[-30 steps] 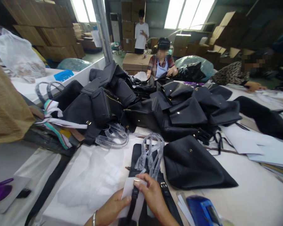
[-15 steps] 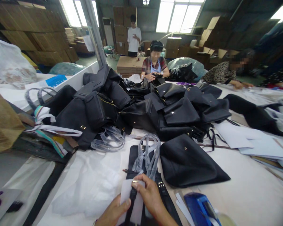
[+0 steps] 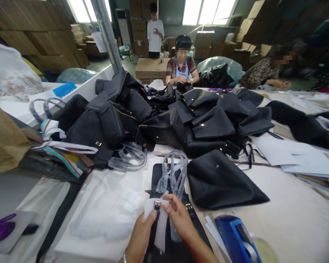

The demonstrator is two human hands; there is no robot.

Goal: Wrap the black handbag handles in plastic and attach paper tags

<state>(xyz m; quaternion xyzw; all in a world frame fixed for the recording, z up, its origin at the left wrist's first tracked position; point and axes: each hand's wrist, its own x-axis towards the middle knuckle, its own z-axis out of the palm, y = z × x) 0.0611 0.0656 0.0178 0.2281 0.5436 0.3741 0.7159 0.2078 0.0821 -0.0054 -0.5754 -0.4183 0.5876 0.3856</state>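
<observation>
White worktable: is being covered farther back by heaped black handbags
Middle: a black buckled bag is being supported
Right: paper sheets and a blue tape dispenser are being carried

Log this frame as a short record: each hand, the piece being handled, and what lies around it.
left hand: grips a black strap, thumb just below the buckle
right hand: fingertips at the right edge of a white sheet
just beyond hands: plastic-wrapped handles
farther back: pile of black bags
</observation>
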